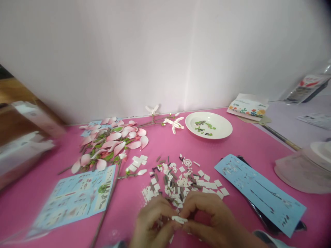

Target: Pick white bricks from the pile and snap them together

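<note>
Near the bottom centre, my left hand (155, 222) and my right hand (210, 218) meet over the pink table. Both pinch a small white piece (179, 219) between thumb and fingertips, one hand at each end. Just beyond them spreads a pile of loose white, grey and dark bricks (181, 181). Pink petals and green parts of a brick flower branch (113, 137) lie to the left. A blue instruction sheet (74, 196) is below the branch.
A white plate (219, 125) with small green parts stands behind the pile. To the right are another blue sheet (261, 193) over a dark object, a translucent container (305, 168) and a flowered packet (248, 106). White boxes (23, 155) sit at the left.
</note>
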`<act>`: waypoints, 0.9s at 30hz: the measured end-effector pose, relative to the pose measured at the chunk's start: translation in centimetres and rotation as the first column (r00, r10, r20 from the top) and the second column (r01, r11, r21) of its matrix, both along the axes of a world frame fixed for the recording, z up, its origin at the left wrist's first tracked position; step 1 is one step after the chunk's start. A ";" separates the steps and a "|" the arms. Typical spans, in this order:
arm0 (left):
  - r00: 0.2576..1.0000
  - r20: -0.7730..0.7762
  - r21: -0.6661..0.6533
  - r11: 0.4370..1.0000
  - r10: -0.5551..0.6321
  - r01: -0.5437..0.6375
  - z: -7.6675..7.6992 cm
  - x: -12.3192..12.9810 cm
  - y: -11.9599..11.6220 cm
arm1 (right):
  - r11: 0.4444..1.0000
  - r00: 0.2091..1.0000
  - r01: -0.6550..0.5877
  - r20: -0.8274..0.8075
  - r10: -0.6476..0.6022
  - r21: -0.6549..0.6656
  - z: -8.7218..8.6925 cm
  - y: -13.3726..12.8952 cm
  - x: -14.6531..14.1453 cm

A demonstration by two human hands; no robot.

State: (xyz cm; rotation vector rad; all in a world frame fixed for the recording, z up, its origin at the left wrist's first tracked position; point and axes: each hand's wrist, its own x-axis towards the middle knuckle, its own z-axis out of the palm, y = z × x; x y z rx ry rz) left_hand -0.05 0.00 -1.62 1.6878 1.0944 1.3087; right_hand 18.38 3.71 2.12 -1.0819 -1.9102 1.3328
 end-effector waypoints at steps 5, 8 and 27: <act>1.000 -0.005 -0.009 1.000 -0.020 0.019 0.0 0.0 -0.2 | 0.999 0.997 -0.031 -0.066 0.033 0.029 0.1 0.0 0.1; 1.000 -0.002 -0.011 1.000 -0.024 0.024 0.0 -0.1 -0.2 | 0.999 0.995 -0.032 -0.093 0.034 0.020 0.0 -0.1 0.1; 0.995 -0.098 0.118 0.992 -0.029 0.040 0.3 -0.2 -0.1 | 0.986 0.998 -0.054 -0.014 0.057 0.160 0.0 -0.4 0.1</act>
